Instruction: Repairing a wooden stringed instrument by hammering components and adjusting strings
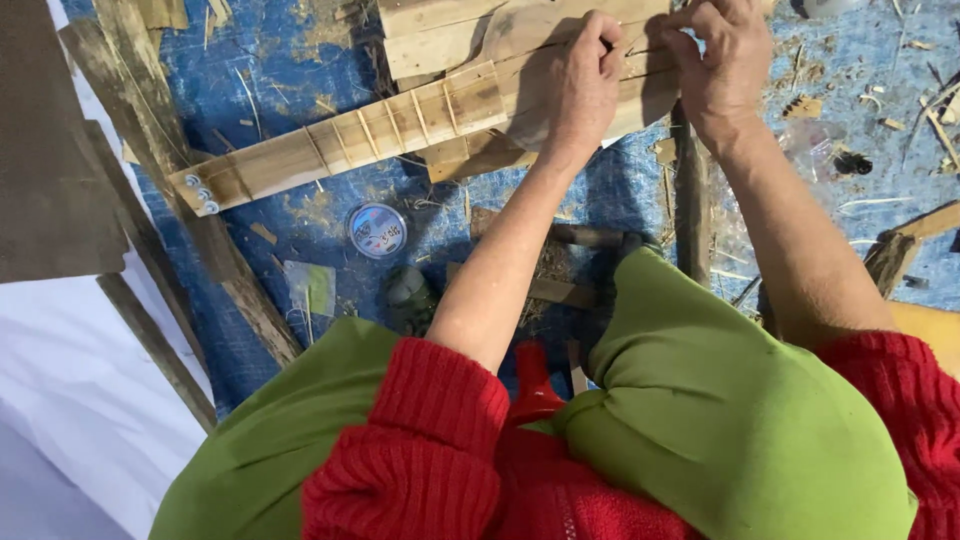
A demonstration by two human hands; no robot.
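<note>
**Both hands on the wooden neck**

The tarp (300, 60) lies under everything. Across it, the neck (380, 130) lies slanted. Your left hand (583, 85) presses it with curled fingers. Your right hand (718, 62) pinches something thin there; I cannot tell what. The tin (377, 230) is nearby.

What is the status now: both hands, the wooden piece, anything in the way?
Left hand and right hand both pinching at the slatted wooden piece. Piece lies on blue tarp. Nothing blocking.

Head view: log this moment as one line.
left hand: on wooden instrument | right hand: pinching at its body | round tin: on blue tarp
</note>
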